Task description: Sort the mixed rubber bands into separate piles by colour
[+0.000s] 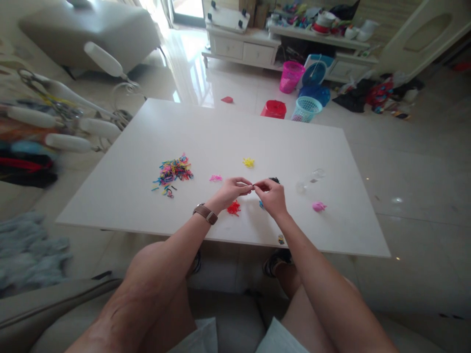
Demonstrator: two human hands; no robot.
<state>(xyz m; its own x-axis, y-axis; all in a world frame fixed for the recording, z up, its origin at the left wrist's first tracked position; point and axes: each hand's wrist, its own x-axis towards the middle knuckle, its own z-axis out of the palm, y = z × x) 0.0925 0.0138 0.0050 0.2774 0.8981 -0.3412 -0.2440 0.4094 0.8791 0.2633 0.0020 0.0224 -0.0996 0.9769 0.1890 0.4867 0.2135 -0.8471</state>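
Observation:
My left hand (236,189), with a brown-strapped watch on the wrist, meets my right hand (270,192) above the white table. Both are closed in a pinch, fingertips together on a tiny dark elastic band (253,186), mostly covered by the fingers. Just beyond my right hand lies a black pile of bands (274,180), and a blue pile (261,204) is partly hidden beneath it. A red pile (233,208) sits below my left hand, with a pink pile (215,178) to its left. Farther back is a yellow pile (248,162).
A large mixed-colour heap of bands (174,171) lies on the table's left side. To the right are a clear plastic container (317,175) and a pink lump (319,206). A small figure sticker (281,239) is near the front edge. Baskets (306,109) stand on the floor beyond.

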